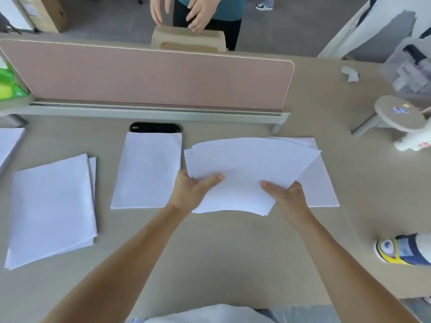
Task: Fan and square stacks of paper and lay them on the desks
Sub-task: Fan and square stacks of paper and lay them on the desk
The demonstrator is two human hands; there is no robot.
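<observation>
Fanning out a stack of paper (247,173) above the desk (210,252), left hand (191,192) and right hand (289,199) both pinching its near corners, with three finished-looking piles down already, so probably squaring and laying this one is what's left.

Holding a fanned stack (247,169) over the bench (221,248) with left hand (191,192) and right hand (291,199), thumbs on top; overlapping a flat right stack (321,187) behind. To the left, middle stack (147,171) and left stack (51,210) lying flat; black phone (155,128) just beyond the middle stack.
</observation>
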